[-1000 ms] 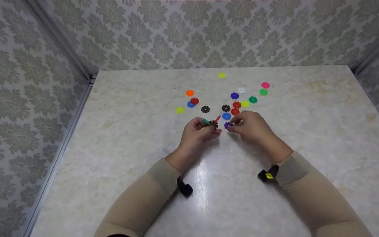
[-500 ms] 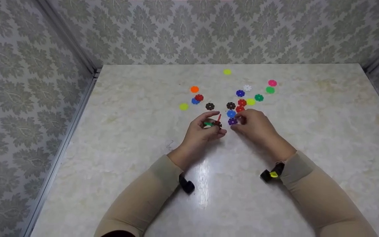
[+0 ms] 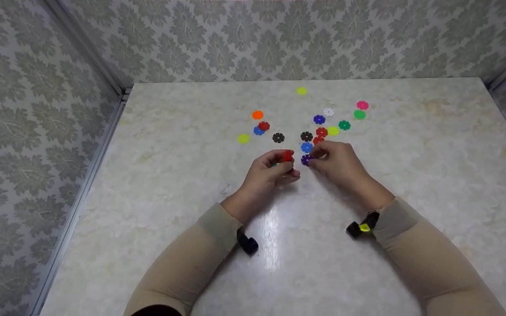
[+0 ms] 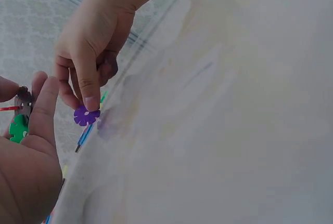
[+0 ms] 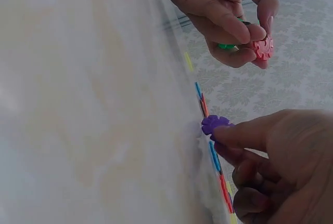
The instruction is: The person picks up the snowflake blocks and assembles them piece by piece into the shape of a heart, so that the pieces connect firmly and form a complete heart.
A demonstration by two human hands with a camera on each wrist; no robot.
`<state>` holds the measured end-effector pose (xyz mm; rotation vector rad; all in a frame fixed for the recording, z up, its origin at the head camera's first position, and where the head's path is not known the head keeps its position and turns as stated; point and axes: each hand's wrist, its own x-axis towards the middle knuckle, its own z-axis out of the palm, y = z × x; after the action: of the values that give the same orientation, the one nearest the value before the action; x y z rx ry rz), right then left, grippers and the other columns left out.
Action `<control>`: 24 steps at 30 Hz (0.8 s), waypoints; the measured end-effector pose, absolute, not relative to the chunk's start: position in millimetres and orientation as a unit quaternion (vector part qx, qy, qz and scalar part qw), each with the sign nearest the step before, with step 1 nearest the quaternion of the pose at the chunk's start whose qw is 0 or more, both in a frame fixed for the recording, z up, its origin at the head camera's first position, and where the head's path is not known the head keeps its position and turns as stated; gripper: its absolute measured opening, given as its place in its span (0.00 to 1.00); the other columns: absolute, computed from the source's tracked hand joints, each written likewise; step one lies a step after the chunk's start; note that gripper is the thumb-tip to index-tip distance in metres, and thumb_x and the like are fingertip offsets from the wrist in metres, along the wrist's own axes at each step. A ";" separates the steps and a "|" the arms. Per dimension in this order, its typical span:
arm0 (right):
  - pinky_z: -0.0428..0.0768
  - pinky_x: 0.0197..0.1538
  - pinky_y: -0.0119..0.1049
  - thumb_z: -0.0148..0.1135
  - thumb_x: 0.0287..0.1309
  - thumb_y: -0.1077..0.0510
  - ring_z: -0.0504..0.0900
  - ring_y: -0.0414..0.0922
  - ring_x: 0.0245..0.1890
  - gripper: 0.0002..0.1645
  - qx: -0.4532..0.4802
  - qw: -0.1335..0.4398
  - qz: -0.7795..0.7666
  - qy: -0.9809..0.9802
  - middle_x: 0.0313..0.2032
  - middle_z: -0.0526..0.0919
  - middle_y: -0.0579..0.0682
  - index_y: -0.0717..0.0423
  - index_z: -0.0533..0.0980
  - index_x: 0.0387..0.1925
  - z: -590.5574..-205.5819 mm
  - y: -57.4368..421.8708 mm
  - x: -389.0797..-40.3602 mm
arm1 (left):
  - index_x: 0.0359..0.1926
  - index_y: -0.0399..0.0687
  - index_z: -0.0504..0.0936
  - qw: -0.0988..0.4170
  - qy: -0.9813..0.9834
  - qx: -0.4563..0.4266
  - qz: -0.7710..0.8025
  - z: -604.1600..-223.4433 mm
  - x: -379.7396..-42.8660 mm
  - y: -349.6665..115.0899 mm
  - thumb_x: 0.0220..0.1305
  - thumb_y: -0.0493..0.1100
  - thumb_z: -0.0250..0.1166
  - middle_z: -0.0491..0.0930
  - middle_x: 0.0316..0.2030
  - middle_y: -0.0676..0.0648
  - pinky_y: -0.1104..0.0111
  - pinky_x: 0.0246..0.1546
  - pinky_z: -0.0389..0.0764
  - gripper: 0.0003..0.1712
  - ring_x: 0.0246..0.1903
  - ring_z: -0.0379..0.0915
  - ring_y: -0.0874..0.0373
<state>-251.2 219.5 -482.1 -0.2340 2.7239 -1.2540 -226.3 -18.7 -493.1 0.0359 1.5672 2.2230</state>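
Note:
My left hand (image 3: 270, 169) holds a small cluster of joined plastic notched discs above the tabletop. A red disc (image 3: 287, 156) faces up at its fingertips; the left wrist view also shows a green disc (image 4: 18, 129) and a dark brown disc (image 4: 23, 102), partly covered by fingers. Just to the right, my right hand (image 3: 338, 162) pinches the rim of a purple notched disc (image 5: 212, 125) between thumb and forefinger. That disc is tilted, close to the tabletop, and apart from the cluster. A blue disc (image 3: 306, 147) lies just beyond it.
Loose discs lie flat farther back: a black one (image 3: 278, 138), an orange one (image 3: 258, 115), a white one (image 3: 328, 112), a pink one (image 3: 362, 105) and several others. A patterned wall (image 3: 244, 44) stands behind the pale table (image 3: 174, 145), with another along the left side.
The cluster in my left hand has turned, so the red disc shows its face instead of its edge. My right hand stays at the purple disc, now pinching its rim. The head view shifted slightly.

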 end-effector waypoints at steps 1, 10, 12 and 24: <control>0.90 0.55 0.40 0.75 0.75 0.60 0.88 0.48 0.50 0.10 -0.078 0.055 -0.437 0.894 0.51 0.93 0.51 0.50 0.89 0.54 -481.6 218.9 -251.1 | 0.74 0.32 0.76 0.209 0.565 0.015 0.798 -493.1 -226.4 -19.1 0.82 0.30 0.64 0.80 0.63 0.34 0.60 0.57 0.95 0.25 0.43 0.92 0.54; 0.94 0.45 0.33 0.74 0.76 0.62 0.94 0.41 0.41 0.15 -0.071 0.017 -0.657 0.750 0.42 0.94 0.45 0.64 0.87 0.58 -480.5 213.9 -244.6 | 0.75 0.35 0.81 0.222 0.604 0.040 0.764 -494.7 -226.3 -20.3 0.80 0.33 0.70 0.85 0.66 0.31 0.62 0.59 0.94 0.26 0.46 0.92 0.56; 0.95 0.48 0.36 0.74 0.76 0.62 0.94 0.42 0.41 0.15 -0.068 0.021 -0.677 0.733 0.42 0.94 0.45 0.65 0.87 0.58 -480.6 212.7 -242.3 | 0.74 0.35 0.82 0.218 0.613 0.041 0.758 -494.6 -226.5 -19.8 0.79 0.34 0.71 0.86 0.66 0.32 0.62 0.59 0.94 0.26 0.46 0.93 0.56; 0.96 0.49 0.39 0.74 0.74 0.66 0.95 0.42 0.40 0.12 -0.058 0.031 -0.705 0.707 0.41 0.94 0.47 0.66 0.87 0.55 -481.4 206.6 -238.5 | 0.73 0.38 0.84 0.203 0.643 0.059 0.736 -494.5 -223.6 -20.4 0.78 0.32 0.72 0.87 0.68 0.33 0.63 0.59 0.94 0.25 0.45 0.92 0.60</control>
<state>-238.5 206.6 -481.4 -0.1777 2.1772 -2.1708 -223.6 -20.4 -494.5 0.1634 1.7943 2.0549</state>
